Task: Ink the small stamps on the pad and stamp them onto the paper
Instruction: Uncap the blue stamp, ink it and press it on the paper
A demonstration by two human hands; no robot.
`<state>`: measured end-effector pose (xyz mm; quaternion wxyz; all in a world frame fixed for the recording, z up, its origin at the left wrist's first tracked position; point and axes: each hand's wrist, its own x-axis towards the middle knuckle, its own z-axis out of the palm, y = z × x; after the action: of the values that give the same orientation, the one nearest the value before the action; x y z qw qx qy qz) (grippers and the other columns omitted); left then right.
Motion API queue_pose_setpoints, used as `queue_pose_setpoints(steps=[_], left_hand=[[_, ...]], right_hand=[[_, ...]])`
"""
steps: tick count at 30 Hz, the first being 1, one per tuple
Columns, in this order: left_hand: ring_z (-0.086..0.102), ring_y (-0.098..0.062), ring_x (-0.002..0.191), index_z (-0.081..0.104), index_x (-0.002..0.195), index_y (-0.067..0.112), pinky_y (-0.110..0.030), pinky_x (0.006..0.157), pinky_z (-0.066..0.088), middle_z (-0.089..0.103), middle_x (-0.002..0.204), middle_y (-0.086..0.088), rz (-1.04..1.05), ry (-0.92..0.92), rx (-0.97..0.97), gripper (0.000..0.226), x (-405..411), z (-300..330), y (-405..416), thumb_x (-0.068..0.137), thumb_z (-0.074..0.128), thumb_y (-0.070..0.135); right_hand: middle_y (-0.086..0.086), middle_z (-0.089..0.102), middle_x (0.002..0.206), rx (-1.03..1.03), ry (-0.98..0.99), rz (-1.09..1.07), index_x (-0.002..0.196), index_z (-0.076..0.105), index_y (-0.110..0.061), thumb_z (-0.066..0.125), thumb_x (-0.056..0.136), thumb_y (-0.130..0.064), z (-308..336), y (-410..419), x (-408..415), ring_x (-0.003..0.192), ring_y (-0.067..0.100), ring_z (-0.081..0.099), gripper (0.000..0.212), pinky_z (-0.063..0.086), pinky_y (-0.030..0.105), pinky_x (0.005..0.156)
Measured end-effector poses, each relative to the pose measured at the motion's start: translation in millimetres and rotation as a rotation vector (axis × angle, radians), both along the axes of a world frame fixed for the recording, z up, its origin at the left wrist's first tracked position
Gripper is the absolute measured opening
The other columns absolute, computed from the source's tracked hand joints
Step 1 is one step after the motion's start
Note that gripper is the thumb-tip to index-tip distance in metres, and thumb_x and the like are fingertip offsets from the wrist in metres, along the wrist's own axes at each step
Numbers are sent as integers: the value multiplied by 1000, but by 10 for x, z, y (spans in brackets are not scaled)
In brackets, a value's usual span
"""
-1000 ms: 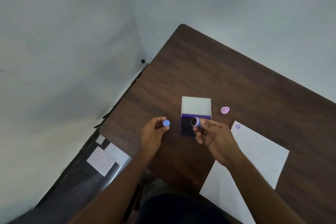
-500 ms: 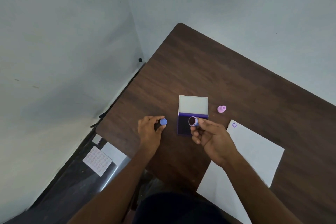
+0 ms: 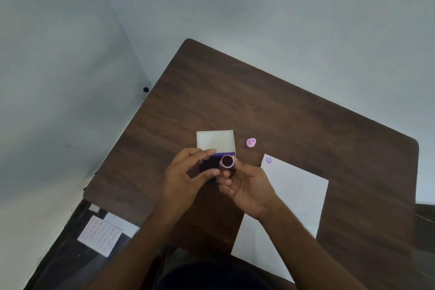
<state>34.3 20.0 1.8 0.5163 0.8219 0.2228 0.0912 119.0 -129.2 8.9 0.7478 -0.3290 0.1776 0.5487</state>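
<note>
Basically, landmark is the ink pad [image 3: 213, 162], lying open on the tabletop [image 3: 235, 101], white lid flipped up on its far side, dark purple pad face nearest the person. Left of the pad and partly over it: left hand [image 3: 186, 174], its fingers [image 3: 207, 152] curled as if pinching, thumb near forefinger; can't tell whether anything is in there, nothing visible between them. Right over the pad's near-right corner: small purple stamp [image 3: 227, 161], held by the right hand [image 3: 247, 183], fingers closed around its barrel, dark round face turned up toward the camera, so not on the pad yet. Right of the pad and a bit further away: pink stamp [image 3: 251, 142] sitting alone on the tabletop, untouched. Further right and nearer the person: white paper [image 3: 294, 195], one purple print [image 3: 268, 160] in its far corner, the rest blank. Handling guess: the stamp looks like light, rigid plastic, short and smooth, so it may roll or slip; pinch the barrel sides, keep off the inked face, press square and straight down to avoid smear. The paper is thin and loose and may shift under a sideways push.
</note>
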Motion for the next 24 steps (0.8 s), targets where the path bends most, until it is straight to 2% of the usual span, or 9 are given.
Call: queue_pose_setpoints(steps=[3, 7, 11, 13, 16, 20, 24], left_hand=[[55, -5, 108, 63, 117, 35, -11, 89, 46, 58, 114, 15, -99, 3, 19, 50, 106, 130, -129, 69, 71, 49], [55, 0, 104, 57, 110, 45, -5, 88, 43, 53, 106, 28, -84, -46, 36, 44, 193, 136, -249, 68, 71, 51], [52, 3, 97, 58, 108, 40, 0, 86, 40, 53, 103, 20, -91, -76, 110, 43, 220, 172, -289, 69, 72, 50], [50, 1, 93, 59, 108, 39, 1, 84, 38, 53, 101, 18, -96, -77, 156, 42, 235, 194, -276, 70, 73, 51], [45, -3, 97, 60, 109, 43, -2, 82, 37, 51, 102, 18, -107, -77, 221, 42, 251, 213, -257, 71, 69, 58], [45, -5, 100, 69, 109, 32, -4, 81, 37, 50, 103, 18, -103, -50, 246, 47, 255, 222, -246, 71, 64, 61], [44, -5, 103, 57, 112, 44, -4, 81, 36, 49, 107, 18, -76, -18, 216, 46, 198, 146, -181, 70, 68, 57]], right_hand=[[14, 52, 98, 71, 93, -90, 124, 54, -5, 46, 94, -22, -51, -24, -23, 63, 16, 50, 36, 43, 26, 55], [14, 55, 105, 101, 93, -132, 117, 63, -6, 48, 92, -22, -51, -89, -8, 66, 16, 52, 33, 46, 26, 56], [14, 57, 104, 125, 95, -135, 118, 62, -6, 47, 94, -21, -53, -152, 2, 71, 18, 52, 32, 52, 26, 58], [14, 59, 101, 175, 98, -147, 120, 60, -5, 52, 93, -20, -85, -177, -3, 70, 17, 55, 32, 53, 27, 60], [13, 55, 102, 232, 70, -140, 121, 59, -5, 65, 86, -16, -142, -191, -15, 73, 16, 58, 36, 51, 26, 62], [14, 54, 102, 255, 80, -160, 121, 58, -3, 68, 84, -13, -199, -174, -14, 74, 17, 60, 40, 53, 26, 63], [15, 59, 99, 222, 54, -117, 119, 59, 0, 70, 81, -12, -270, -133, 13, 70, 15, 61, 41, 52, 26, 63]])
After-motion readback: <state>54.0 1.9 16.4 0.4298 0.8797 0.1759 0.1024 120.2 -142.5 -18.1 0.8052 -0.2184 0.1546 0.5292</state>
